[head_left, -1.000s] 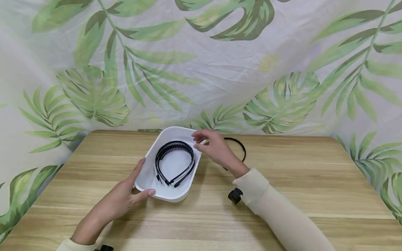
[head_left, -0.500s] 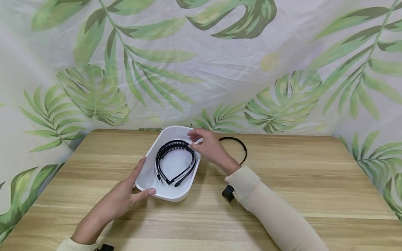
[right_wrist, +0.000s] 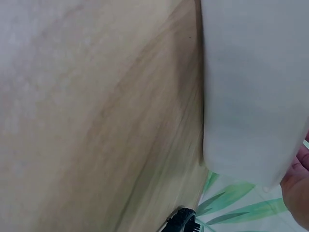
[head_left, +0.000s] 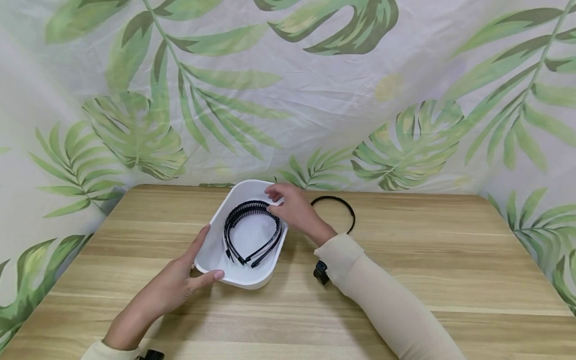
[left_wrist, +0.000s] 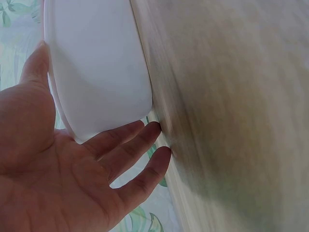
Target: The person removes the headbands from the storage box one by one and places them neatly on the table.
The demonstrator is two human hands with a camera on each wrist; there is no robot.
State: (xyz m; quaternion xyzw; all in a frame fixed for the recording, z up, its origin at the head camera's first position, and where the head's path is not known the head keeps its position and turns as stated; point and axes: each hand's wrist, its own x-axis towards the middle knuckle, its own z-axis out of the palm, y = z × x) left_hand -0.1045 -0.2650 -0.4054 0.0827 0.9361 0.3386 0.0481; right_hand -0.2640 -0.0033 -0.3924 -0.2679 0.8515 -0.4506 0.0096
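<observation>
A white plastic bin (head_left: 211,256) stands on the wooden table in the head view, with several black headbands (head_left: 230,227) lying nested inside it. My left hand (head_left: 168,287) holds the bin's near left corner, thumb on the rim and fingers against the outer wall. In the left wrist view the fingers (left_wrist: 140,140) spread along the bin's end (left_wrist: 99,72). Over the far right rim, my right hand (head_left: 294,209) reaches into the bin beside the headbands, thumb and fingers apart, nothing visible between them. The right wrist view shows it only partly, behind the bin (right_wrist: 256,87).
One more black headband (head_left: 353,215) lies on the table (head_left: 432,280) to the right of the bin, partly hidden by the right wrist. Behind the table's far edge hangs a leaf-patterned cloth (head_left: 315,115). Small black cameras sit at both wrists.
My right hand has shifted slightly left, farther over the bin and closer to the headbands. More of the headband on the table shows. The left hand and the bin have barely moved.
</observation>
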